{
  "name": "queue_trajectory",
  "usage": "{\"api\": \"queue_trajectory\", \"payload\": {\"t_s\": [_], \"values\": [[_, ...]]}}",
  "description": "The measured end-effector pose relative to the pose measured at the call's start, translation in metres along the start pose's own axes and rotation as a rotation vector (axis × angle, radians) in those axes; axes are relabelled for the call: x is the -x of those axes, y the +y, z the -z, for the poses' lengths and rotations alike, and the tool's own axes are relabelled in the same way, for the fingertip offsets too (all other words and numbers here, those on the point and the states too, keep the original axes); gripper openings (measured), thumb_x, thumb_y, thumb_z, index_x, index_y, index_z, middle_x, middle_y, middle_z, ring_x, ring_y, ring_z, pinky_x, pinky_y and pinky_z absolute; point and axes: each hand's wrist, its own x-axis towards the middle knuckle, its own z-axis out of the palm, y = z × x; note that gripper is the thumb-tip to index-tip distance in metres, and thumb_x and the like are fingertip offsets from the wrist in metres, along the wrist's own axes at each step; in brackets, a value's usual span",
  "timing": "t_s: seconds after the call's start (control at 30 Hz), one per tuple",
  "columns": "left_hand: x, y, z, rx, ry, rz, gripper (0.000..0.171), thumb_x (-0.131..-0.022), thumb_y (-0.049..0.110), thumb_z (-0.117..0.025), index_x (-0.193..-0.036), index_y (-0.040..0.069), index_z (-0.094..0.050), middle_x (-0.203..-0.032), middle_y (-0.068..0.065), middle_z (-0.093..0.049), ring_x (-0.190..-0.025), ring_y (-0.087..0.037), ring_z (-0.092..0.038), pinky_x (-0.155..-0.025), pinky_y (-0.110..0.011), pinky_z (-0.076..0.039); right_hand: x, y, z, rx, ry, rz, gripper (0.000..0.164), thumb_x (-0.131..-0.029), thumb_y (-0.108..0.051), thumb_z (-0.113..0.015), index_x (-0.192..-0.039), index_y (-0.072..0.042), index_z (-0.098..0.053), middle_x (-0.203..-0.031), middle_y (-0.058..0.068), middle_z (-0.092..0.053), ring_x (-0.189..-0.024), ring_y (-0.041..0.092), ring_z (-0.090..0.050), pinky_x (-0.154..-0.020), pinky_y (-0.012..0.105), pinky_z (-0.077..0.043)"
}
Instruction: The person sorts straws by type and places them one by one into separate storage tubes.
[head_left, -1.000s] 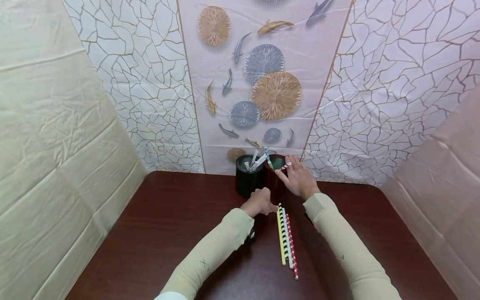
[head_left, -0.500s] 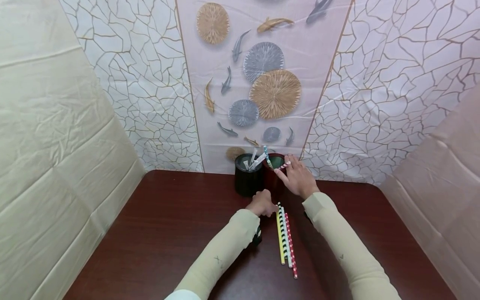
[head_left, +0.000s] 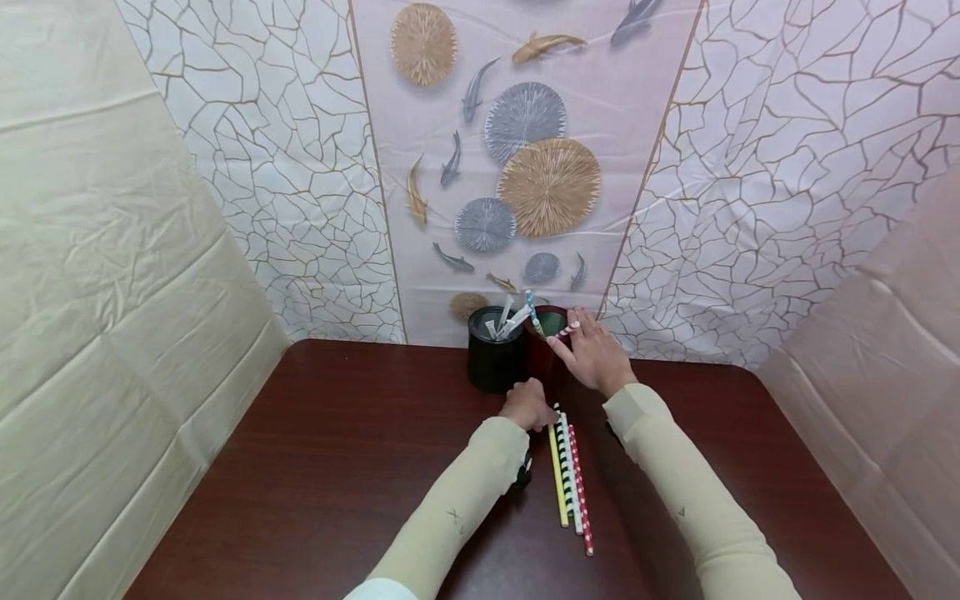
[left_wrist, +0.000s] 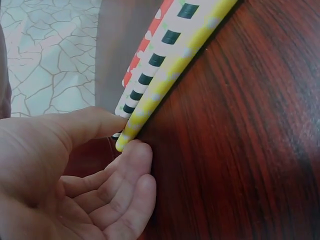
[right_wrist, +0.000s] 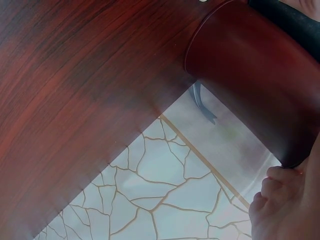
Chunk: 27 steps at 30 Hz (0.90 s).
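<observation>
Four-sided view aside, several paper straws lie side by side on the dark wooden table: a yellow straw (head_left: 558,477) with pale dots, a black-and-white striped straw (head_left: 564,454), a whitish straw (head_left: 573,483) and a red dotted straw (head_left: 581,496). My left hand (head_left: 527,406) pinches the yellow straw's far end between thumb and index finger, its other fingers loosely curled in the left wrist view. My right hand (head_left: 597,354) holds the rim of a dark red cup (head_left: 542,360), thumb at the near side. A blue patterned straw (head_left: 532,310) and a pink-striped straw (head_left: 566,331) stand in that cup.
Left of the red cup, against it, stands a black cup (head_left: 495,367) with several white wrapped pieces (head_left: 508,321) sticking out. The table (head_left: 360,450) ends behind the cups at a patterned cloth backdrop (head_left: 480,167). Cloth panels (head_left: 112,333) close the sides.
My left hand has moved slightly right and its forearm has swung rightward; the yellow straw's far end has shifted a little. My right hand stays on the red cup.
</observation>
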Motion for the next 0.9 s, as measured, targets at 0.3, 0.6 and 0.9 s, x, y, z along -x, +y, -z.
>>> {"api": "queue_trajectory", "payload": {"t_s": [0.3, 0.6, 0.9], "values": [[0.003, 0.005, -0.004, -0.032, 0.068, 0.036, 0.026, -0.09, 0.022, -0.082, -0.073, 0.009, -0.068, -0.057, -0.005, -0.064, -0.061, -0.022, -0.062, -0.051, -0.031, -0.049, -0.001, 0.001, -0.002, -0.001, 0.009, 0.009, 0.084, -0.113, -0.056, -0.031, -0.161, 0.012, -0.026, -0.171, 0.032, -0.025, -0.16, 0.047, -0.025, -0.13, 0.06, -0.025], [-0.014, 0.001, -0.013, -0.001, 0.08, 0.032, 0.017, -0.088, 0.02, -0.084, -0.083, 0.009, -0.072, -0.063, -0.007, -0.067, -0.057, -0.022, -0.065, -0.05, -0.034, -0.052, 0.0, 0.0, 0.0, 0.002, -0.001, 0.003, 0.084, -0.113, -0.055, -0.031, -0.162, 0.012, -0.024, -0.171, 0.032, -0.023, -0.161, 0.046, -0.023, -0.131, 0.059, -0.025], [-0.016, -0.004, -0.006, 0.032, 0.036, 0.067, 0.021, -0.086, 0.022, -0.085, -0.081, 0.008, -0.071, -0.061, -0.007, -0.069, -0.055, -0.021, -0.068, -0.052, -0.034, -0.055, 0.001, 0.0, 0.0, 0.002, -0.002, 0.003, 0.084, -0.113, -0.055, -0.032, -0.162, 0.012, -0.023, -0.171, 0.032, -0.024, -0.161, 0.047, -0.024, -0.131, 0.059, -0.025]]}}
